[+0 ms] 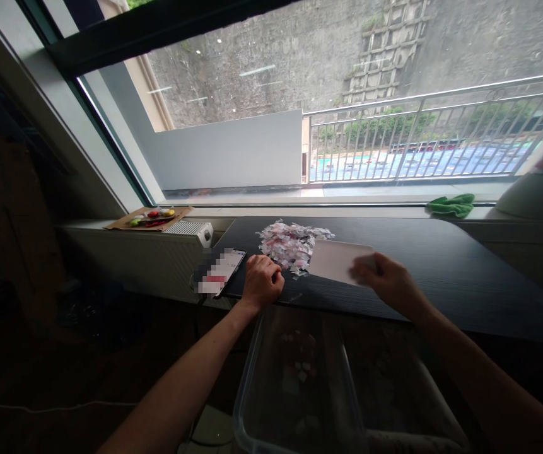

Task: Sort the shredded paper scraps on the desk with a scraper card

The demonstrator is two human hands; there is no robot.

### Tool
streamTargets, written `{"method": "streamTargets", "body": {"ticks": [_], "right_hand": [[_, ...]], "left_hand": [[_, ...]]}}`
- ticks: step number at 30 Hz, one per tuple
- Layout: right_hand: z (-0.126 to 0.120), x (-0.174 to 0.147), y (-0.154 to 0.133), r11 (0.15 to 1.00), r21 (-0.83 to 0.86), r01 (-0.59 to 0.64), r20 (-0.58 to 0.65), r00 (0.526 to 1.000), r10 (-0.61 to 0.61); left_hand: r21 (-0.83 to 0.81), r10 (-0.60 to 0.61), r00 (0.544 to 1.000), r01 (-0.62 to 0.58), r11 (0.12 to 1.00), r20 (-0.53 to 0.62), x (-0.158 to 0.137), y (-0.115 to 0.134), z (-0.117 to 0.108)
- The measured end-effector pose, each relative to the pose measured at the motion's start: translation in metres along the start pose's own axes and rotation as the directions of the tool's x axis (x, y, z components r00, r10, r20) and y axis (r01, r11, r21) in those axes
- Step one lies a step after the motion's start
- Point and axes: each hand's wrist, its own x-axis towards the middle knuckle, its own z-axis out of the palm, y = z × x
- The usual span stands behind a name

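Note:
A heap of small white and pinkish paper scraps [287, 246] lies on the dark table [422, 258] near the window. My right hand [378, 270] grips the right end of a flat, pale rectangular card [335, 260], whose left edge meets the heap's right side. At the heap's lower left rests my left hand [262, 280], its fingers curled; whether anything is inside them is hidden. Just left of that hand lies a phone [226, 268], its screen partly blurred out. Below the table's front edge stands a clear plastic bin [247, 391] with a few scraps inside.
A green cloth [451, 205] lies on the windowsill at the right, beside a pale rounded object [536, 195]. At the left, a white radiator [167, 252] has cardboard [122, 221] with colourful small items on top. A white cable [53, 407] runs along the floor.

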Motion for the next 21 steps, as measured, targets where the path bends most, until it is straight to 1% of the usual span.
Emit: {"method": "streamTargets", "body": {"ticks": [2, 4, 7, 10, 13, 17, 19, 21], "right_hand": [[0.006, 0.007, 0.002, 1.000, 0.014, 0.025, 0.002, 1.000, -0.025], [0.008, 0.012, 0.005, 0.999, -0.027, 0.042, 0.037, 0.998, -0.041], [0.002, 0.011, 0.009, 0.994, -0.099, 0.046, 0.063, 0.997, -0.040], [-0.003, 0.008, 0.009, 0.993, -0.097, 0.069, 0.051, 0.997, -0.064], [0.002, 0.013, 0.005, 0.991, -0.099, 0.095, 0.029, 0.995, -0.092], [0.010, 0.019, -0.003, 0.991, -0.112, 0.080, 0.074, 0.995, -0.072], [0.008, 0.018, -0.007, 0.991, -0.118, 0.064, 0.105, 0.993, -0.051], [0.003, 0.015, -0.009, 0.992, -0.116, 0.048, 0.106, 0.994, -0.036]], "left_hand": [[0.002, -0.003, 1.000, 0.003, 1.000, 0.003, 0.000, -0.001, 0.000], [0.006, -0.006, 1.000, 0.006, 1.000, -0.004, 0.000, -0.001, 0.001], [0.011, -0.002, 1.000, 0.002, 1.000, -0.015, -0.001, -0.001, 0.001], [0.009, 0.005, 1.000, -0.005, 1.000, -0.008, 0.000, -0.001, 0.001], [0.002, -0.003, 1.000, 0.003, 1.000, 0.000, 0.000, -0.001, 0.000], [-0.002, -0.011, 1.000, 0.011, 1.000, 0.002, 0.000, -0.001, 0.000], [-0.002, -0.011, 1.000, 0.011, 1.000, 0.004, 0.000, 0.000, 0.000], [-0.007, -0.012, 1.000, 0.012, 1.000, 0.007, 0.000, 0.000, 0.000]]}}
